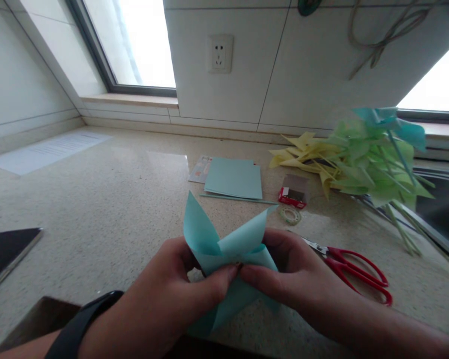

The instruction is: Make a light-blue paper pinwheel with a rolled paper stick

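A light blue paper pinwheel [243, 237] is held up between both hands, its corners folded in toward the middle. My left hand [194, 279], with a dark band on the wrist, grips its left side and presses its thumb near the centre. From the other side my right hand [284, 269] grips the paper, its thumb almost touching the left one. A small dark spot shows between the thumbtips; I cannot make out what it is. The fingers behind the paper are mostly hidden. Red-handled scissors [353, 269] lie on the counter just beyond my right hand.
Behind the pinwheel lie a stack of blue paper squares [232, 177], a thin stick [239, 199], a small red box [293, 192] and a tape roll [291, 215]. Finished yellow and green pinwheels [374, 159] lie at right beside a sink [443, 199]. A dark phone-like device [9, 252] rests left.
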A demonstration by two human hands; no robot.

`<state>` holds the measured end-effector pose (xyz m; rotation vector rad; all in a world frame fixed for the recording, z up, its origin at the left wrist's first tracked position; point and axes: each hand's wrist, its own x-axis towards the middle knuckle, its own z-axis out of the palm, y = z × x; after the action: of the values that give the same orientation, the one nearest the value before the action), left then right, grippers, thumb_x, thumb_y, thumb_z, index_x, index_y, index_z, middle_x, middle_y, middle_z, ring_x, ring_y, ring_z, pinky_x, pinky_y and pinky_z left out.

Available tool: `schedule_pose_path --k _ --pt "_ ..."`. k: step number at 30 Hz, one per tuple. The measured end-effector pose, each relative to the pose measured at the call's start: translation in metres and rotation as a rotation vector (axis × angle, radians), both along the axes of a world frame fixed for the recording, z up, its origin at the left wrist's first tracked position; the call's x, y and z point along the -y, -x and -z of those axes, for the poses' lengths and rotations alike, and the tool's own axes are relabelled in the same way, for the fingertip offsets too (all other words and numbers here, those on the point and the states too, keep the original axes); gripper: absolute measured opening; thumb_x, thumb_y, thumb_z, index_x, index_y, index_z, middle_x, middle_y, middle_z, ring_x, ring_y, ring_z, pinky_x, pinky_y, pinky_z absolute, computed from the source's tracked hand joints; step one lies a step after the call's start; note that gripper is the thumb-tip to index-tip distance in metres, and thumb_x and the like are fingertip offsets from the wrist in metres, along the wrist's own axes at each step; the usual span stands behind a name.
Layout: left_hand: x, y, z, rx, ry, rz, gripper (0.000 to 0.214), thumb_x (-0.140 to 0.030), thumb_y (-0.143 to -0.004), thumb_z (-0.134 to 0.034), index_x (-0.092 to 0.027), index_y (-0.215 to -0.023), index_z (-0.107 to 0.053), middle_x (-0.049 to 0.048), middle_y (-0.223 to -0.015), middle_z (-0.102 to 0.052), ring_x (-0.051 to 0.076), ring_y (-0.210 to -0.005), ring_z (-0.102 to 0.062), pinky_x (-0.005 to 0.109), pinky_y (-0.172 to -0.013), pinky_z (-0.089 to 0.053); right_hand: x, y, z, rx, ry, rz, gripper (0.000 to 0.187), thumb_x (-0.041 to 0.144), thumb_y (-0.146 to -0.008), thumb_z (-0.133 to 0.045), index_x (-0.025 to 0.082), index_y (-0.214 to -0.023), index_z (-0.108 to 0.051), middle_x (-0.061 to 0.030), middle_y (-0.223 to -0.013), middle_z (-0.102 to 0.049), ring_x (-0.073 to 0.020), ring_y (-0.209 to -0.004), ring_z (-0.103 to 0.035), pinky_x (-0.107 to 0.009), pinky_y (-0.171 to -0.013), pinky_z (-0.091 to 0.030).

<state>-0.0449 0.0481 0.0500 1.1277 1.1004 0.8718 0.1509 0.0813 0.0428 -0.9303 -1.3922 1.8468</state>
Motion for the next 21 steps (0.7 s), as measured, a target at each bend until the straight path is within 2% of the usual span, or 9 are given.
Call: schedule_pose_path --k 6,9,15,21 --pt "-0.008 0.004 0.000 0.101 0.119 0.023 0.022 -0.037 -0.079 -0.084 -0.020 -0.093 -0.081 0.0031 -0.088 -0.080 0.017 -0.079 -0.069 0.024 -0.070 -0.054 -0.001 -0.004 0.005 -0.134 0.075 -0.026 0.022 0.038 -0.081 -0.084 0.024 -0.097 -0.078 -0.0008 -0.093 -0.074 -0.0135 -0.084 -0.067 -0.022 -0.078 -0.053" --pt "-0.011 0.008 0.003 0.054 0.142 0.035 0.025 -0.039 -0.078 -0.083 -0.018 -0.092 -0.081 0.0041 -0.088 -0.079 0.016 -0.074 -0.065 0.023 -0.066 -0.052 -0.001 -0.004 0.008 -0.181 0.094 -0.027 0.022 0.040 -0.085 -0.081 0.025 -0.100 -0.078 -0.0021 -0.094 -0.075 -0.0160 -0.090 -0.070 -0.025 -0.081 -0.055" --pt "-0.013 0.011 0.008 -0.093 0.092 0.078 0.027 -0.039 -0.081 -0.079 -0.016 -0.094 -0.080 0.0059 -0.089 -0.078 0.019 -0.077 -0.066 0.026 -0.067 -0.052 -0.001 0.003 0.007 -0.015 -0.025 0.036 0.033 0.044 -0.073 -0.087 0.020 -0.093 -0.075 -0.0048 -0.094 -0.075 -0.0205 -0.087 -0.070 -0.031 -0.076 -0.059" --pt "-0.010 0.008 0.007 -0.131 0.043 0.085 0.018 -0.032 -0.084 -0.075 -0.016 -0.092 -0.079 0.0042 -0.087 -0.078 0.019 -0.077 -0.067 0.027 -0.068 -0.053 -0.001 0.007 0.006 0.104 -0.075 0.061 0.023 0.038 -0.076 -0.083 0.020 -0.088 -0.075 -0.0040 -0.090 -0.076 -0.0208 -0.082 -0.070 -0.032 -0.071 -0.059"
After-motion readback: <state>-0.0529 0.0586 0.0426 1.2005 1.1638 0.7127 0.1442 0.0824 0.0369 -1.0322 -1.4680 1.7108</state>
